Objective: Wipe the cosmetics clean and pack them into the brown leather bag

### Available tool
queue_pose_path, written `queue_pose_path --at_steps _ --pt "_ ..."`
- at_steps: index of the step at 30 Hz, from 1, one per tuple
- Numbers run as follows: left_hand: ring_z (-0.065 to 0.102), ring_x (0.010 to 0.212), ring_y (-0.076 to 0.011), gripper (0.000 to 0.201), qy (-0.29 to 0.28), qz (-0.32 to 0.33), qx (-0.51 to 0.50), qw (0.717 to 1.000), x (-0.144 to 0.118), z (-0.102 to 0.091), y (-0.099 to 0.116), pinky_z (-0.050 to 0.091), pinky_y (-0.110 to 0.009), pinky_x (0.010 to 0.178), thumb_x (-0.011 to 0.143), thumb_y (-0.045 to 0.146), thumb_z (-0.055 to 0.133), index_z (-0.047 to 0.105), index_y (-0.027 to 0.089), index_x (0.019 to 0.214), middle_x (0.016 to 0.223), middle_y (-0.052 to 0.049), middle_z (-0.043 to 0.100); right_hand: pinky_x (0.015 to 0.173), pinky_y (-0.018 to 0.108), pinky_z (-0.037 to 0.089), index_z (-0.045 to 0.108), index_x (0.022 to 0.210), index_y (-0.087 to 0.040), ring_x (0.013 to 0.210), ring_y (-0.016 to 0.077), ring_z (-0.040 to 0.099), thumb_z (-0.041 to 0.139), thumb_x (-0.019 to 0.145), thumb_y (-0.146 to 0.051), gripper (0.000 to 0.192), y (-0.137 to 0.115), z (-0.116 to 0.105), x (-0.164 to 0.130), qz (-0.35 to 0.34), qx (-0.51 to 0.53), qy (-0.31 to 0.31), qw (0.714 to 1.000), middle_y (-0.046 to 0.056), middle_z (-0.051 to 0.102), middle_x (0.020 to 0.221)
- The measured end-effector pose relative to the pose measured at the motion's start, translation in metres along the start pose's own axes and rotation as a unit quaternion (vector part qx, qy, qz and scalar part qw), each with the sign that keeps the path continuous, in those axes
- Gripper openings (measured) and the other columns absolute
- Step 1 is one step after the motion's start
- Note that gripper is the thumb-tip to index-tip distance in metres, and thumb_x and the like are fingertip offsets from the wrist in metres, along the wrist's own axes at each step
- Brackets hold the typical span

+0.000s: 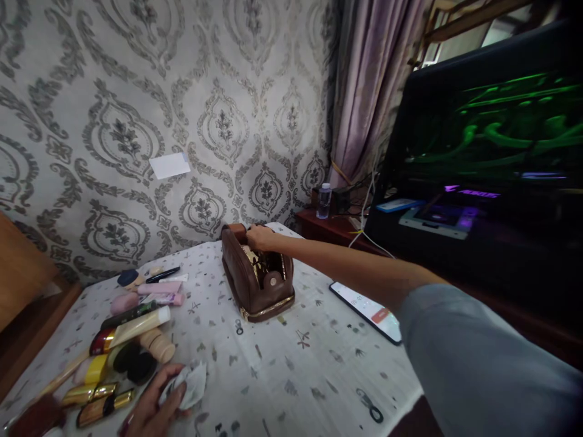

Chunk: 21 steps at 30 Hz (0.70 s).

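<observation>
The far rim of the brown pouch (257, 280) is gripped by the right hand (260, 237); a crumpled white tissue (191, 382) is clutched in the left hand (152, 409) beside the cosmetics (122, 340).

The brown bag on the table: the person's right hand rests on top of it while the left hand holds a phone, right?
Not quite. The head view shows the right hand on top of the brown bag, but the left hand holds a crumpled white tissue, not a phone. The phone lies untouched on the table.
</observation>
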<state>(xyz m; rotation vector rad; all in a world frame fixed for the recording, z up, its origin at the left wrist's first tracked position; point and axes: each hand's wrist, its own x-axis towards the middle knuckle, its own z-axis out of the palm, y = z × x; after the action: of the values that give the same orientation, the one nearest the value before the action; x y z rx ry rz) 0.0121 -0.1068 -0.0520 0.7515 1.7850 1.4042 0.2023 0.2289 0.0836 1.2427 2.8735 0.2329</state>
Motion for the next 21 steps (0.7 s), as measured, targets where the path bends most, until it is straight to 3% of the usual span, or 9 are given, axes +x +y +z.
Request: queue_pose_path --at_steps 4,10,21 --pt "0.066 0.086 -0.0273 0.064 -0.037 -0.031 -0.031 0.998 0.001 -0.002 0.001 0.059 -0.029 0.067 0.041 0.063 0.087 0.074 0.022 0.088 0.095 -0.005 0.074 0.091 0.039 0.053 0.069 0.114 -0.008 0.113 0.0311 0.065 0.057 0.094 -0.030 0.032 0.006 0.000 -0.010 0.022 -0.005 -0.028 0.999 0.023 0.068 0.116" --pt "0.066 0.083 -0.0256 0.062 -0.017 0.001 -0.017 1.000 -0.005 0.000 0.002 0.058 -0.028 0.065 0.048 0.061 0.085 0.072 0.020 0.094 0.096 -0.005 0.073 0.092 0.044 0.054 0.062 0.119 -0.014 0.107 0.0227 0.064 0.061 0.094 -0.035 0.032 0.003 0.005 -0.006 0.024 -0.007 -0.062 0.998 0.010 0.064 0.121" --pt "0.063 0.077 -0.0217 0.054 -0.036 0.011 -0.022 0.999 -0.009 0.003 0.007 0.058 -0.028 0.063 0.055 0.056 0.083 0.071 0.019 0.093 0.090 -0.004 0.070 0.091 0.041 0.054 0.063 0.117 -0.011 0.107 0.0236 0.066 0.056 0.097 -0.030 0.029 -0.002 -0.007 -0.024 0.009 -0.026 -0.051 0.998 0.014 0.066 0.118"
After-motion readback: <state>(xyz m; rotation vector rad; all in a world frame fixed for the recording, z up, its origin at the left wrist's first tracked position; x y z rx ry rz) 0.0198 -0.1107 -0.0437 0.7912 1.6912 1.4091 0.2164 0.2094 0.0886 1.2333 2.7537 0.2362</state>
